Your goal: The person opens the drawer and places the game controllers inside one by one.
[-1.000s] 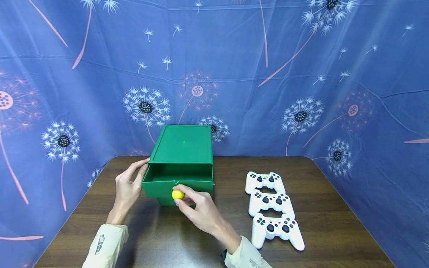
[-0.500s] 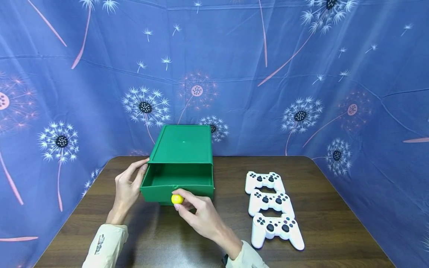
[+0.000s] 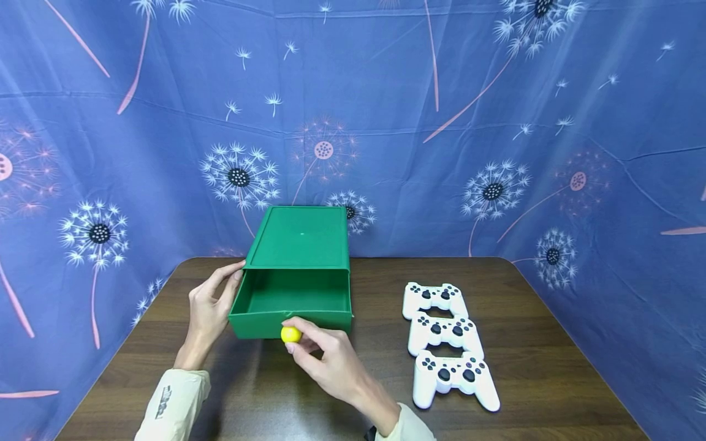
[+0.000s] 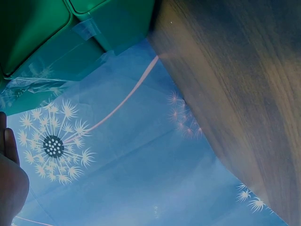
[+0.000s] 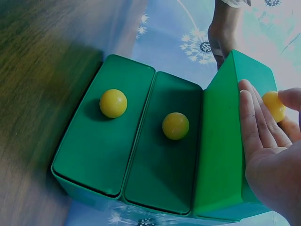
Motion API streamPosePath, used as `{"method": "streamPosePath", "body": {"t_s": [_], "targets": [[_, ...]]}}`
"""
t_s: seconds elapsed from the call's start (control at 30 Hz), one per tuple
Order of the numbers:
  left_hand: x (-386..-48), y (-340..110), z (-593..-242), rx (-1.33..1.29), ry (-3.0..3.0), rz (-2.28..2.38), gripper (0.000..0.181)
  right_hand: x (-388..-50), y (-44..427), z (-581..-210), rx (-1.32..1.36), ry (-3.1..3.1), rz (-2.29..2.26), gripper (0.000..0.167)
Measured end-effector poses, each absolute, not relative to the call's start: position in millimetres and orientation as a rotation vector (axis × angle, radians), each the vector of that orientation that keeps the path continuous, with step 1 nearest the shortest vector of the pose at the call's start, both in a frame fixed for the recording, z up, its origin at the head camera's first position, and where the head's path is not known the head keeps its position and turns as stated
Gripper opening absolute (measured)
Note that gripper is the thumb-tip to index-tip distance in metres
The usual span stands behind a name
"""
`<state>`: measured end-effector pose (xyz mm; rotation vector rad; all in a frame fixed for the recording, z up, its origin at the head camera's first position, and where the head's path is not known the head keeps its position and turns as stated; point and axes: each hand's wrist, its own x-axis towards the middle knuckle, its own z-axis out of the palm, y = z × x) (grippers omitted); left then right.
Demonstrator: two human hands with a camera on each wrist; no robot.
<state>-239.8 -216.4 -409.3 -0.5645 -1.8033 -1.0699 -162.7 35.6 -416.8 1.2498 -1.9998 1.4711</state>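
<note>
A green drawer cabinet stands at the back of the table, its top drawer pulled out toward me with a bare floor visible inside. My right hand pinches that drawer's round yellow knob between thumb and fingers. In the right wrist view, other fingers lie against the drawer front. Two lower drawers there are pushed in, each with a yellow knob. My left hand touches the cabinet's left side near its front edge. Only part of it shows in the left wrist view.
Three white game controllers lie in a column on the brown wooden table, right of the cabinet. Behind the table hangs a blue dandelion-print cloth. Clear tape runs along the cabinet's side.
The top drawer has slid farther out toward me, and my right hand has moved back with its knob. My left hand has stayed at the cabinet's side.
</note>
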Motion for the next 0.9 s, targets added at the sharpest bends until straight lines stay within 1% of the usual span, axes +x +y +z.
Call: {"method": "streamPosePath", "body": {"t_s": [0.9], "targets": [[-238.0, -216.4, -407.8, -0.566, -1.805, -1.041, 0.035, -141.8, 36.8, -418.4, 1.241, -1.968, 1.489, 0.035]]}}
